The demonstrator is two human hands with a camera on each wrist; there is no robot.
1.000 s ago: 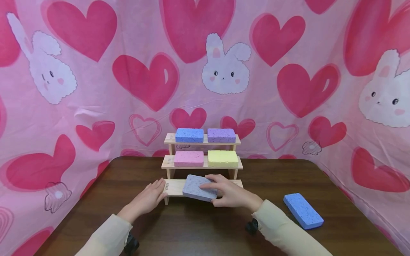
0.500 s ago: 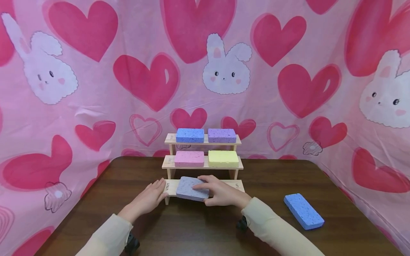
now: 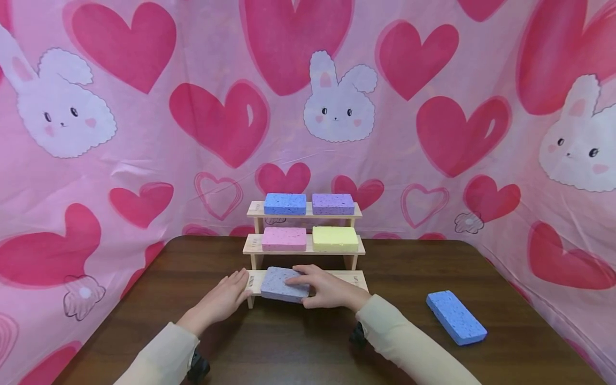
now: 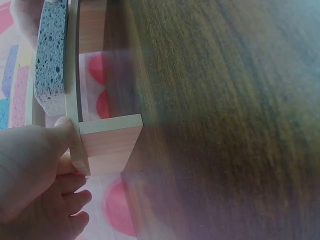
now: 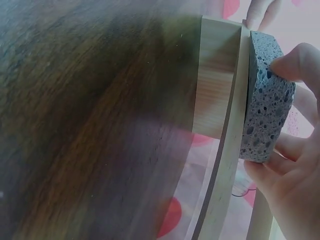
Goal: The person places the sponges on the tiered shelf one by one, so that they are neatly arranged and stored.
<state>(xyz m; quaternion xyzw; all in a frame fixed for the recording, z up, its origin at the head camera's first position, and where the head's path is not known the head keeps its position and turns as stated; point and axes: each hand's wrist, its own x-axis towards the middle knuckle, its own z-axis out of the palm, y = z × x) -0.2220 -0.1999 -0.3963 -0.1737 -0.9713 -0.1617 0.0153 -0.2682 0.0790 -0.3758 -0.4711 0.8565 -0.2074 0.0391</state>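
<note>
In the head view, a three-tier wooden stand (image 3: 336,276) holds rectangular, pore-speckled sponges. My right hand (image 3: 327,289) grips a greyish-blue sponge (image 3: 279,285) on the left part of the bottom tier. Its front edge slightly overhangs the tier. The right wrist view shows my right thumb (image 5: 290,65) on one side of this sponge (image 5: 265,100) and fingertips at its end. My left hand (image 3: 223,297) holds the left end of the bottom tier. In the left wrist view, its thumb lies at the tier's edge (image 4: 73,60) and its fingers bend past the end.
The middle tier bears a pink sponge (image 3: 284,239) and a yellow sponge (image 3: 335,238). Above them sit a blue sponge (image 3: 285,203) and a purple sponge (image 3: 333,203). Another blue sponge (image 3: 456,317) lies on the dark wooden table (image 3: 269,347) at right. A pink patterned cloth (image 3: 284,144) hangs behind.
My right hand has shifted the greyish-blue sponge leftward along the bottom tier, and it now lies straighter with the tier. My left hand has stayed in place.
</note>
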